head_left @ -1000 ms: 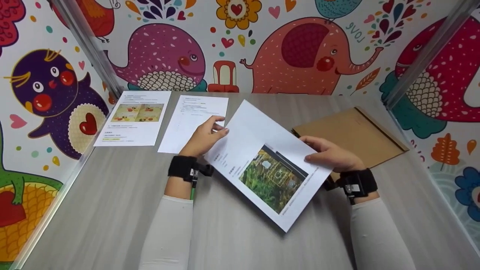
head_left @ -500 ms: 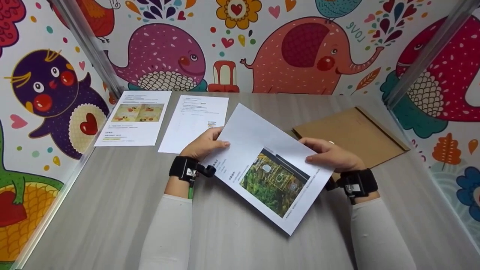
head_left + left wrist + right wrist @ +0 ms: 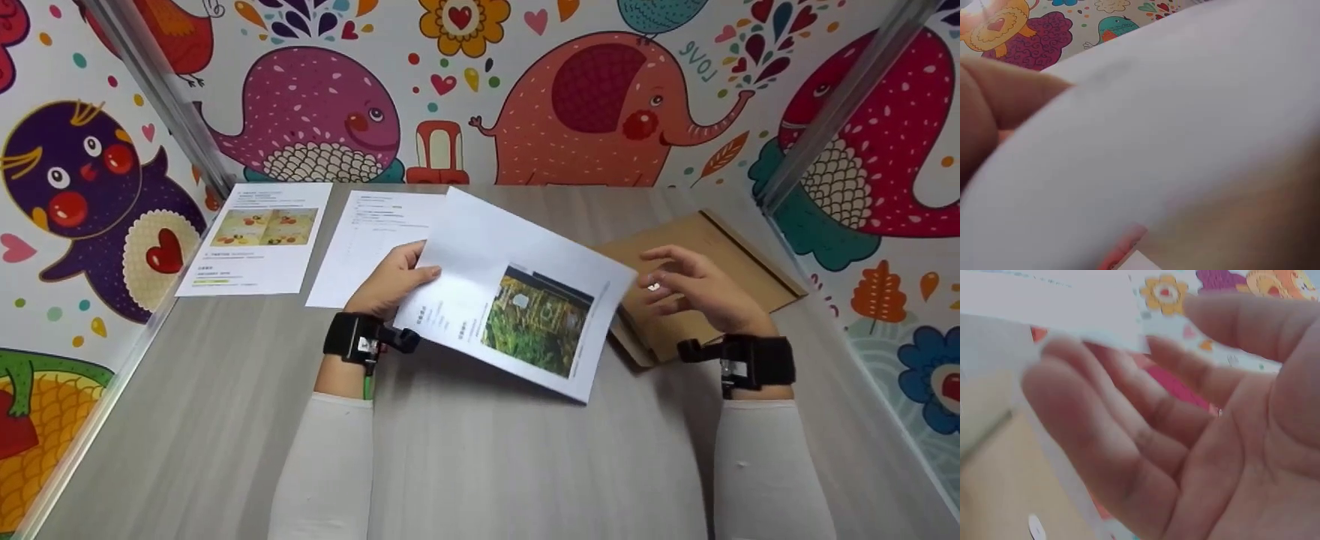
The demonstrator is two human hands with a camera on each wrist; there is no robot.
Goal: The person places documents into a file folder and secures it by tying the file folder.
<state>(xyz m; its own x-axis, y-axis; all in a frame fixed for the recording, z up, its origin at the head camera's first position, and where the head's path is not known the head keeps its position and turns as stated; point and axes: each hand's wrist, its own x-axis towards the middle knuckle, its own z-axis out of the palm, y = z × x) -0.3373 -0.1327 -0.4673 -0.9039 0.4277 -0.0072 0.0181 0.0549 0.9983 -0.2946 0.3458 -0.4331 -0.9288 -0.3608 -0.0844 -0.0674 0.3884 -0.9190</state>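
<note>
My left hand [image 3: 386, 285] pinches the left edge of a white printed paper sheet [image 3: 465, 255], thumb on top and the other fingers hidden beneath. The sheet is tilted above the table and carries a dark green photo with a few lines of text. In the left wrist view the paper [image 3: 1145, 124] fills most of the picture, blurred, with finger and thumb at its edge. My right hand [image 3: 701, 289] is off the sheet, its fingers loosely bent near the right corner. Below that hand lies a brown kraft paper envelope [image 3: 720, 251], whose white round button [image 3: 1037, 527] shows in the right wrist view.
Two more printed sheets lie at the back left of the grey table [image 3: 487, 465]: one with a colour photo [image 3: 255, 266], the other mostly text [image 3: 352, 255], partly covered by the left hand and held sheet. Cartoon-printed walls [image 3: 442, 90] enclose the back and sides.
My right hand has let go of the sheet and moved right, over the envelope. The sheet, held by the left hand alone, has turned and its lower corner has risen. The head view has shifted slightly.
</note>
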